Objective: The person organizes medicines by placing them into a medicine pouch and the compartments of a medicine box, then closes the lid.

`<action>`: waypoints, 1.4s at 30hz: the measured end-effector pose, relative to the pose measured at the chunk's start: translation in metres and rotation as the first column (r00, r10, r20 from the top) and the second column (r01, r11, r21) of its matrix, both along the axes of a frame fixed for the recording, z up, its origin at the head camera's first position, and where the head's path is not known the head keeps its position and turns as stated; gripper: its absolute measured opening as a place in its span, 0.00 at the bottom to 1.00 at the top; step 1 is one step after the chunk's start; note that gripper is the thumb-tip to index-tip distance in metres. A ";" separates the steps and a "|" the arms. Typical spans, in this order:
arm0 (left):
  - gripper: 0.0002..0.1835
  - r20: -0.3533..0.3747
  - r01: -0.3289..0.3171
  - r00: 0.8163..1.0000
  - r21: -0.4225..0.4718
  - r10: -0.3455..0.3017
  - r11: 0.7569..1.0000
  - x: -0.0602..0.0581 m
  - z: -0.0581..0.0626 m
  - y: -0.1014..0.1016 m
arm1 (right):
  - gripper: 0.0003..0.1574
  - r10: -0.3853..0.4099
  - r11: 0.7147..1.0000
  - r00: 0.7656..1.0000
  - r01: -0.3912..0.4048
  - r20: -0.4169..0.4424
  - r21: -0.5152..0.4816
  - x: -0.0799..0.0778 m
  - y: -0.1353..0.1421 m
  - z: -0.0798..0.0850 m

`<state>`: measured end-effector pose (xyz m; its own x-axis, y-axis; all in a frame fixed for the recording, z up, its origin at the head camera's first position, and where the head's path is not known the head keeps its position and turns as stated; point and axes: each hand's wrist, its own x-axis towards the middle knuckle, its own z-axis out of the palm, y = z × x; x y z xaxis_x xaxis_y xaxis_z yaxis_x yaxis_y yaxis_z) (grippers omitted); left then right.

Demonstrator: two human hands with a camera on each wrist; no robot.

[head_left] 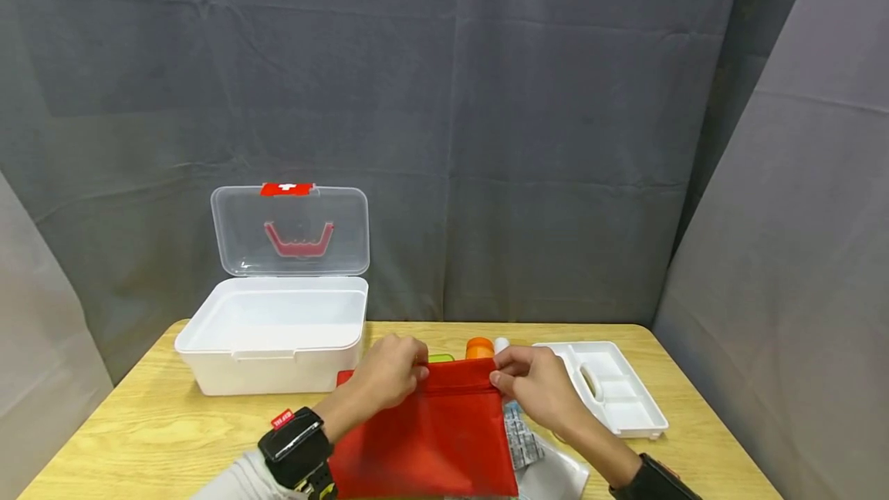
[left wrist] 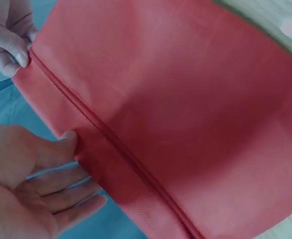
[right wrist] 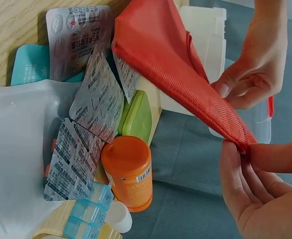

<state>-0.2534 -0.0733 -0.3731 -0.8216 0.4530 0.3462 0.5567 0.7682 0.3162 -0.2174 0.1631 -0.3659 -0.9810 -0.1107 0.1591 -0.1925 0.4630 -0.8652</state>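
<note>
A red zip pouch hangs upright in front of me, its zip running just below the top edge. My left hand pinches that edge left of its middle, thumb on the near face. At the top right corner, my right hand pinches the fabric between thumb and fingers, as the right wrist view also shows. Behind the pouch are an orange bottle, a green case and several blister packs. The pouch hides part of these in the head view.
A white first-aid box stands at the back left, its clear lid raised. To the right lies a white compartment tray with a handle. A blue pill organizer, a white-capped bottle and a white plastic bag lie near the pouch.
</note>
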 end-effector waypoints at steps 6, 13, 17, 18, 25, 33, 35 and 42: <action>0.10 0.010 0.080 0.997 -0.027 -0.080 0.996 -0.002 0.018 -0.005 | 0.04 -0.048 0.999 0.999 0.048 0.004 0.005 0.000 -0.003 0.003; 0.11 0.120 0.080 0.990 -0.062 -0.073 0.995 0.006 0.047 -0.010 | 0.04 -0.071 0.997 0.997 0.072 -0.021 0.035 0.003 -0.005 0.008; 0.10 0.161 0.053 0.986 -0.077 -0.040 0.996 0.009 0.060 -0.012 | 0.07 -0.077 0.996 0.995 0.080 -0.056 0.039 0.003 -0.005 0.010; 0.10 0.164 0.049 0.986 -0.081 -0.035 0.996 0.009 0.063 -0.013 | 0.07 -0.079 0.996 0.995 0.082 -0.062 0.036 0.003 -0.005 0.010; 0.11 0.127 0.027 0.992 -0.101 -0.014 0.994 0.010 0.080 -0.021 | 0.08 -0.084 0.995 0.994 0.087 -0.065 0.039 0.002 -0.003 0.007; 0.11 0.120 -0.058 0.990 -0.088 0.068 0.994 0.005 0.087 -0.033 | 0.08 -0.063 0.997 0.996 0.065 -0.058 0.039 0.000 -0.004 -0.005; 0.12 0.122 -0.087 0.988 -0.089 0.098 0.992 0.004 0.087 -0.036 | 0.08 -0.052 0.998 0.997 0.054 -0.053 0.031 0.000 -0.004 -0.007; 0.22 0.181 -0.107 0.976 -0.076 0.120 0.991 0.001 0.085 -0.044 | 0.08 -0.004 1.000 0.999 0.005 -0.039 0.016 -0.001 -0.006 -0.016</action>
<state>-0.2523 -0.1168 -0.2883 -0.9158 0.3697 0.1568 0.4016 0.8453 0.3525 -0.2179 0.1576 -0.3819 -0.9747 -0.1092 0.1951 -0.2236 0.4776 -0.8496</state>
